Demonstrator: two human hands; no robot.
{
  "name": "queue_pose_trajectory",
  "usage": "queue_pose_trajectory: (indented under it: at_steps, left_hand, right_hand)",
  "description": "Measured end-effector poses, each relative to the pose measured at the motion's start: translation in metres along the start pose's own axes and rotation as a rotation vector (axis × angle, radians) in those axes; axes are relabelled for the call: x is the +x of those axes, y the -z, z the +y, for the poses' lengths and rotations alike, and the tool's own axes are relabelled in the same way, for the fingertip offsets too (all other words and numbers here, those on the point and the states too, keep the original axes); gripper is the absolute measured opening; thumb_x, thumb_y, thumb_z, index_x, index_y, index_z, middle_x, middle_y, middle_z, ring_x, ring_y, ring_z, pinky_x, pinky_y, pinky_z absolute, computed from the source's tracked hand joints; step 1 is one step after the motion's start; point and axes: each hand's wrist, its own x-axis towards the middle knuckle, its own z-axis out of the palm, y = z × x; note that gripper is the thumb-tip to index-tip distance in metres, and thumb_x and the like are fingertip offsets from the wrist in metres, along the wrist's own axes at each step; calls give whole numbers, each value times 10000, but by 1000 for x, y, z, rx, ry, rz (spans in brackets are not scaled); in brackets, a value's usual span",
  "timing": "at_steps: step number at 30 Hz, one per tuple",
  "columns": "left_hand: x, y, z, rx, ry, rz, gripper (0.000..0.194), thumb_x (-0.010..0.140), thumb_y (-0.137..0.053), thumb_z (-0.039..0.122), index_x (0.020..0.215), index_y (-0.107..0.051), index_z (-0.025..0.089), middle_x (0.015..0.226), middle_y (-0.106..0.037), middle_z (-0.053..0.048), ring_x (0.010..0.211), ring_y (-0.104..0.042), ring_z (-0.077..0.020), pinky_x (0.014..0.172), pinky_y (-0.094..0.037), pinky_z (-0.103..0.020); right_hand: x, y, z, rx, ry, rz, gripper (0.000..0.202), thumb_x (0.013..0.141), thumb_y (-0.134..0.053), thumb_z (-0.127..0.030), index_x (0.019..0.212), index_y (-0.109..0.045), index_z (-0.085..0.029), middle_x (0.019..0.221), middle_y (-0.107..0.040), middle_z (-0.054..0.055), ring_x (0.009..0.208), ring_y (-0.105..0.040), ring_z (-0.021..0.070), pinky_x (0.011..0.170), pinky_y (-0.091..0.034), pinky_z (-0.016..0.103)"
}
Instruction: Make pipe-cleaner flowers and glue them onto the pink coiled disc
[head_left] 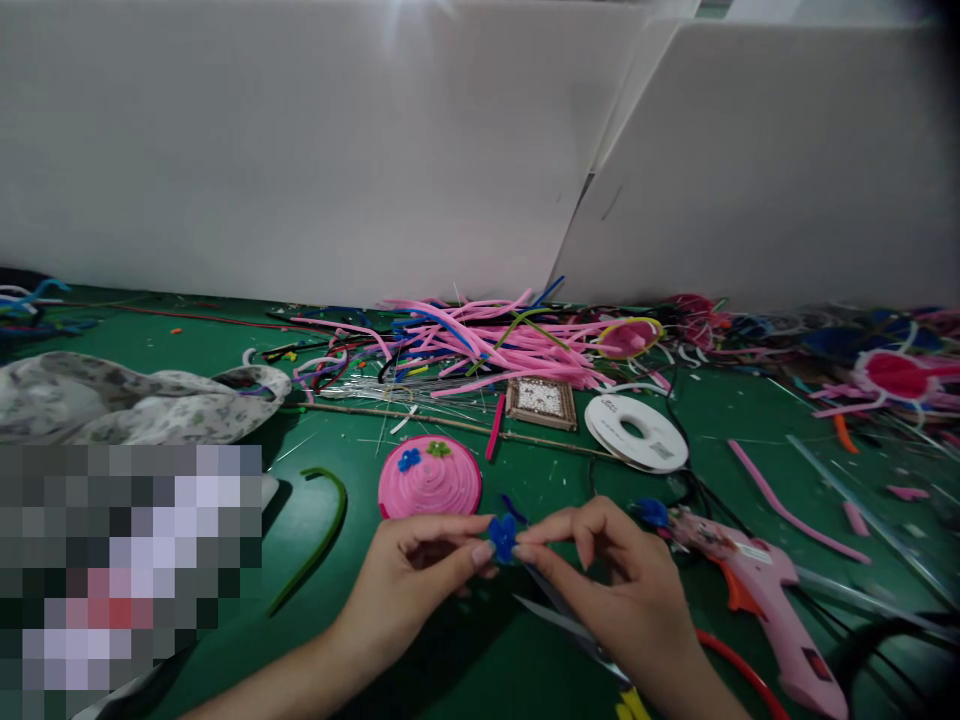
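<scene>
A small blue pipe-cleaner flower [503,538] is pinched between my two hands, low in the middle of the view. My left hand [424,570] grips its left side with thumb and forefinger. On the other side, the thumb and forefinger of my right hand [607,560] hold its right edge. Just beyond my left fingers lies a pink coiled disc [431,485] bearing a blue flower [409,460] and a green flower [439,449]. Scissors [562,622] lie under my right hand, their handles partly hidden. A short dark blue strip [513,508] rests behind the flower.
A pink glue gun [765,580] lies at the right, near a white ribbon spool [636,433]. Behind are a small box of beads [541,402] and a pile of pink pipe cleaners [495,345]. A green pipe cleaner [330,540] and patterned cloth [135,395] are on the left.
</scene>
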Motion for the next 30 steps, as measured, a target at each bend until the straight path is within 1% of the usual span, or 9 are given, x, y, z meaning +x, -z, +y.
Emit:
queue_pose_trajectory:
  at_steps: [8,13,16,20,24,27,30]
  left_hand:
    - [-2,-1,-1,-26,-1,4,189,685,-752,234,874,-766,239,710,-765,-14,613,-686,-124,511,-491,-149]
    - [0,-1,0,-55,29,23,220,661,-780,268,874,-766,216,711,-763,-28,610,-684,-132,495,-490,-148]
    - [1,-1,0,-88,49,28,241,651,-793,285,876,-763,205,697,-757,-29,608,-680,-129,486,-489,-142]
    - [0,-2,-2,-143,68,38,280,637,-805,296,898,-753,210,742,-753,-29,672,-685,-142,507,-513,-155]
    - [-1,-2,-3,-190,64,48,334,602,-829,268,922,-744,221,704,-733,-6,638,-670,-124,496,-509,-152]
    - [-2,-1,-3,-183,70,18,329,629,-814,276,947,-740,231,691,-729,-8,651,-674,-126,516,-506,-153]
    - [-2,2,-2,-155,82,-13,319,676,-781,300,987,-731,250,784,-748,-31,739,-686,-155,554,-518,-174]
  right_hand:
    - [1,-3,-1,-5,58,22,415,749,-660,-149,593,-286,-237,672,-715,-1,669,-691,149,602,-509,224]
    - [3,-6,-4,39,14,88,440,702,-702,-150,586,-287,-237,642,-706,-10,615,-677,149,579,-515,228]
    - [3,-7,-3,38,7,109,442,704,-710,-144,573,-296,-229,644,-712,-19,620,-683,139,590,-524,213]
    - [1,-10,-1,1,98,111,431,737,-686,-118,562,-304,-211,685,-728,-39,679,-702,125,623,-530,188]
    - [-1,-13,-2,-50,202,114,422,741,-676,-87,578,-304,-203,702,-727,-61,685,-701,108,625,-527,170]
    - [0,-13,-3,-90,267,120,410,742,-672,-75,595,-313,-206,699,-723,-52,682,-700,108,624,-529,171]
    - [1,-12,-1,-100,316,123,405,748,-664,-66,600,-314,-207,708,-721,-39,677,-691,107,618,-527,181]
